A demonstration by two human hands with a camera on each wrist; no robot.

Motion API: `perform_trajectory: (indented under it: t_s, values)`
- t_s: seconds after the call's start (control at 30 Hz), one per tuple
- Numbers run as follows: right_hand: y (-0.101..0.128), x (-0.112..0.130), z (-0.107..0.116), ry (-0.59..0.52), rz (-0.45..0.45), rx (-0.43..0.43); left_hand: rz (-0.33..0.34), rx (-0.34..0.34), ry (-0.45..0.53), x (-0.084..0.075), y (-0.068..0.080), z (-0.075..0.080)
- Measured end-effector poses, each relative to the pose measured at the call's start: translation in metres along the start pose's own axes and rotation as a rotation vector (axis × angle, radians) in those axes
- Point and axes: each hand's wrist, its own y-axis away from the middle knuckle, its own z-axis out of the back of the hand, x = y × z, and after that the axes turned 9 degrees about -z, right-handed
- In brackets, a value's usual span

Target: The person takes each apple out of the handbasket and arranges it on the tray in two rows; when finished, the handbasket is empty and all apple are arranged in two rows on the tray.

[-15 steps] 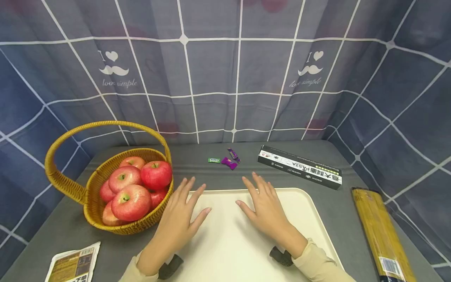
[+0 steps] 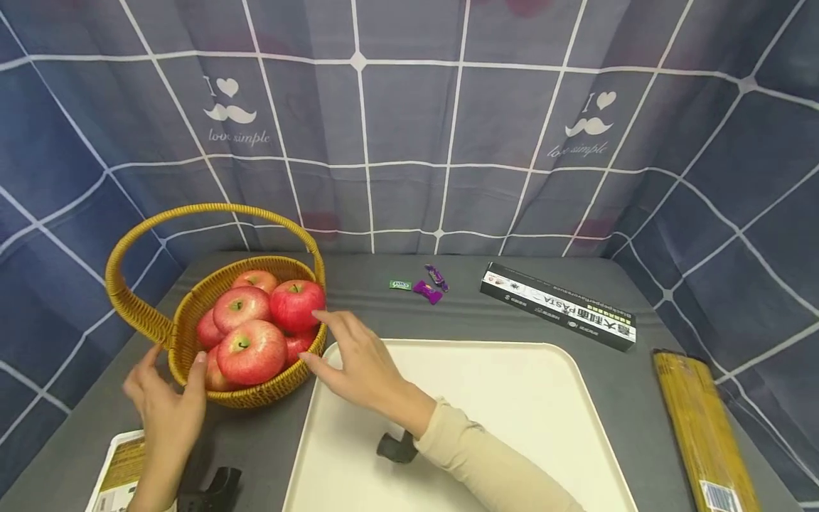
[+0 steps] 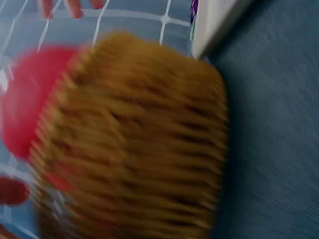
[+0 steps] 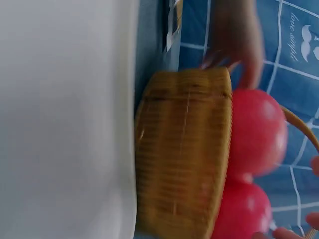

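A: Where was the basket (image 2: pixel 256 397)?

B: Sat on the left part of the grey table (image 2: pixel 358 302), just beside the left edge of the cream tray (image 2: pixel 512 427). Stood upright, heaped with red apples (image 2: pixel 252 350).

A: Which way did its handle (image 2: pixel 211 208) run?

B: Arched from the near-left rim over to the far-right rim, so slantwise across the view. Left the near-right wall and the left flank free.

A: And the hands?

B: Well apart, one on each side. Left hand (image 2: pixel 166 405) at the near-left wall, just under the handle's foot, fingers spread and loose, thumb up against the weave. Right hand (image 2: pixel 358 363) reached across the tray's corner to the right rim, fingers straight and relaxed, tips by the nearest apple.

A: Clamped on it?

B: Neither curled round anything. Looked to be touching the weave on both sides, but could not tell how firmly; too blurred from both wrists.

A: Which was nearer?

B: About equal, both right at the wall. Flanked it left and right, with the handle untouched above.

A: Anything else around?

B: Three small wrapped candies (image 2: pixel 427 291) beyond the tray, a long dark pasta box (image 2: pixel 558 306) to its far right, a spaghetti pack (image 2: pixel 694 419) along the right edge, and a printed packet (image 2: pixel 118 473) near the left wrist.
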Motion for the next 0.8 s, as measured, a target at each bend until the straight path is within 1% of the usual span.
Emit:
perform_trajectory:
  t_s: [0.03, 0.07, 0.1, 0.13, 0.2, 0.27, 0.37, 0.43, 0.5, 0.6, 0.7, 0.8]
  values:
    - [-0.006, 0.007, -0.007, -0.032, -0.017, 0.002, 0.067, 0.064, -0.002, 0.008, -0.002, -0.001]
    - [-0.012, 0.014, -0.014, -0.056, -0.029, 0.002, 0.099, 0.121, 0.006, 0.015, -0.003, -0.003]
    - [-0.016, 0.02, -0.021, -0.067, -0.04, -0.001, 0.113, 0.17, 0.024, 0.02, -0.005, -0.004]
    - [-0.02, 0.027, -0.028, -0.07, -0.044, -0.011, 0.114, 0.204, 0.047, 0.025, -0.006, -0.005]
    - [-0.027, 0.038, -0.042, -0.07, -0.036, -0.046, 0.112, 0.243, 0.08, 0.029, -0.007, -0.006]
    - [-0.033, 0.048, -0.056, -0.052, -0.013, -0.092, 0.107, 0.244, 0.116, 0.03, -0.008, -0.006]
    - [-0.037, 0.056, -0.075, 0.008, 0.027, -0.144, 0.116, 0.235, 0.14, 0.029, -0.008, -0.006]
    - [-0.036, 0.058, -0.082, 0.021, 0.042, -0.161, 0.117, 0.225, 0.144, 0.029, -0.007, -0.007]
    - [-0.034, 0.056, -0.083, 0.003, 0.067, -0.175, 0.125, 0.221, 0.138, 0.03, -0.005, -0.008]
    - [-0.029, 0.05, -0.075, -0.09, 0.115, -0.187, 0.15, 0.226, 0.121, 0.031, -0.002, -0.008]
    - [-0.021, 0.039, -0.058, -0.183, 0.154, -0.156, 0.159, 0.223, 0.114, 0.03, -0.001, -0.007]
    - [-0.008, 0.023, -0.042, -0.301, 0.11, -0.079, 0.139, 0.216, 0.123, 0.03, 0.0, -0.006]
